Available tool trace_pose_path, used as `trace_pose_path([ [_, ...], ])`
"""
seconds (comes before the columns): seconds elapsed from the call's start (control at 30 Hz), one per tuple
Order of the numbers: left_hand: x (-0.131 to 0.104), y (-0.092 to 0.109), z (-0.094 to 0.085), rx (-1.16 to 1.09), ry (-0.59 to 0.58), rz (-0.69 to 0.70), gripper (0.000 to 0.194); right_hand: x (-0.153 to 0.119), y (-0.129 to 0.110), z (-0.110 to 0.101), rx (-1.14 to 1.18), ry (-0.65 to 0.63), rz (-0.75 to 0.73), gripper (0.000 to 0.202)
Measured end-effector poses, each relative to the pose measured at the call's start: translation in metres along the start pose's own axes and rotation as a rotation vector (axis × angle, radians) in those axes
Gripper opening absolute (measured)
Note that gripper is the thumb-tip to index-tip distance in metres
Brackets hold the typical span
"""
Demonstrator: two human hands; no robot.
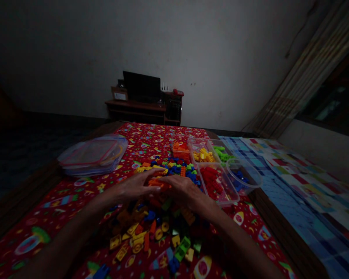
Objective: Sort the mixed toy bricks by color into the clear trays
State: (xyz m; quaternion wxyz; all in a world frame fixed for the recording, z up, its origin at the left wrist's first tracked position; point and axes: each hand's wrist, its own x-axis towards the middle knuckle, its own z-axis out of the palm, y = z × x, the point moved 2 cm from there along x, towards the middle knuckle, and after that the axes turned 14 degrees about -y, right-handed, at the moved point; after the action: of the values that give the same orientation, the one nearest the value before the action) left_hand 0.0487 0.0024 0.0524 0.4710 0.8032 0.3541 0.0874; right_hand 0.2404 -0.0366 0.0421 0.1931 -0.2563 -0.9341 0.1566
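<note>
Both hands are over a loose pile of coloured bricks (138,238) on a red patterned cloth. My left hand (139,185) has its thumb and fingers curved around orange bricks (157,183). From the other side my right hand (182,188) bends over the same orange bricks, its fingertips touching or very near them; its palm side is hidden. Yellow, blue, green and orange pieces lie beyond the hands and nearer to me. Right of the pile, clear containers hold sorted bricks: orange bricks (180,147), yellow bricks (203,155), green bricks (221,153), red bricks (211,180) and blue bricks (241,177).
Stacked clear lids (93,155) lie at the left on the red cloth (151,141). A bed with a checked cover (296,182) adjoins the table's right side. Against the far wall stands a desk (136,105) with a dark monitor (142,86).
</note>
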Motion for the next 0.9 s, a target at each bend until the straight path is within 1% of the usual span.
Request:
trace_pose_path([
  [0.1, -0.001, -0.003, -0.001, -0.099, 0.046, -0.042, 0.069, -0.004, 0.008, -0.003, -0.027, 0.044, 0.016, 0.039],
  [0.2, -0.003, -0.006, -0.01, -0.154, 0.168, -0.016, 0.072, -0.004, 0.02, -0.015, -0.042, 0.153, 0.072, 0.039],
  [0.27, -0.004, -0.008, -0.017, -0.176, 0.239, 0.014, 0.075, 0.001, 0.034, -0.031, -0.066, 0.224, 0.182, 0.037],
  [0.33, -0.005, -0.01, -0.023, -0.194, 0.283, 0.028, 0.075, 0.013, 0.052, -0.052, -0.125, 0.262, 0.335, 0.032],
  [0.4, -0.005, -0.012, -0.026, -0.208, 0.312, 0.028, 0.075, 0.03, 0.074, -0.071, -0.211, 0.254, 0.48, 0.024],
  [0.47, -0.006, -0.014, -0.027, -0.203, 0.329, 0.02, 0.073, 0.049, 0.097, -0.085, -0.3, 0.224, 0.59, 0.019],
  [0.53, -0.008, -0.015, -0.028, -0.164, 0.339, 0.01, 0.073, 0.066, 0.117, -0.092, -0.366, 0.169, 0.676, 0.019],
  [0.6, -0.01, -0.016, -0.031, -0.065, 0.358, -0.014, 0.071, 0.079, 0.133, -0.091, -0.422, 0.107, 0.734, 0.024],
  [0.7, -0.013, -0.018, -0.038, 0.161, 0.428, -0.075, 0.064, 0.088, 0.147, -0.085, -0.476, 0.046, 0.756, 0.028],
  [0.77, -0.014, -0.023, -0.042, 0.267, 0.475, -0.106, 0.06, 0.09, 0.149, -0.082, -0.485, 0.033, 0.738, 0.028],
  [0.83, -0.013, -0.03, -0.044, 0.317, 0.49, -0.125, 0.057, 0.091, 0.141, -0.079, -0.474, 0.025, 0.681, 0.027],
  [0.9, -0.01, -0.039, -0.044, 0.365, 0.494, -0.141, 0.054, 0.093, 0.124, -0.073, -0.413, -0.034, 0.559, 0.022],
])
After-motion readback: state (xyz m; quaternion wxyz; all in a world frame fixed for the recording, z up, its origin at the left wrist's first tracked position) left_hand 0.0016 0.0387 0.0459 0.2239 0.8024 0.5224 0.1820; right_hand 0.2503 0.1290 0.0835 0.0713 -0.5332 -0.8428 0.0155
